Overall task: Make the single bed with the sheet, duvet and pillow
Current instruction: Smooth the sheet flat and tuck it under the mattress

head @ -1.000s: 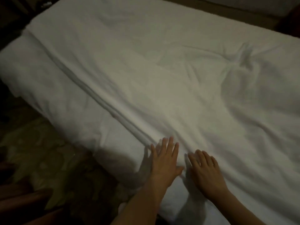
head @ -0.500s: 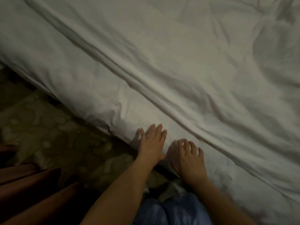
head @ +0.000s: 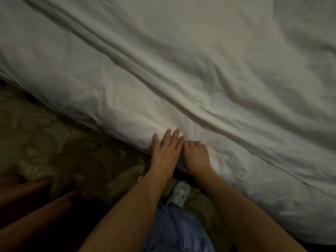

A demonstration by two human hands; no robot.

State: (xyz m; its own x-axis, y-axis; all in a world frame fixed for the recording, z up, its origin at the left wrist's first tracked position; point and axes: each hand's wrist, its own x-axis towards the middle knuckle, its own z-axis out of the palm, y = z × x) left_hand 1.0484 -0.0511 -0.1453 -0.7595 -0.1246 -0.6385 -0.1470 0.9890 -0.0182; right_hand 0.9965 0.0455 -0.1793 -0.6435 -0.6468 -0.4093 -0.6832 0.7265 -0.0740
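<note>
A white duvet [head: 200, 60] covers the bed and fills most of the view, creased, with a long fold [head: 127, 64] running diagonally along the near side. Its puffy edge hangs over the bed's side towards the floor. My left hand [head: 166, 151] lies flat on this hanging edge, fingers straight and pointing up. Right beside it, touching it, my right hand [head: 197, 155] has its fingers curled into the fabric, and small creases fan out from them. No pillow is in view, and I cannot tell the sheet apart from the duvet.
A dark patterned carpet [head: 63, 142] runs along the bed's near side. Reddish-brown wooden furniture [head: 27, 206] stands at the bottom left. My blue trouser leg [head: 172, 230] and a pale shoe [head: 179, 194] are close against the bed.
Both hands slid from the top of the duvet down onto its hanging side. My right hand's fingers went from flat to curled into the fabric. The view dropped closer to the bed's edge.
</note>
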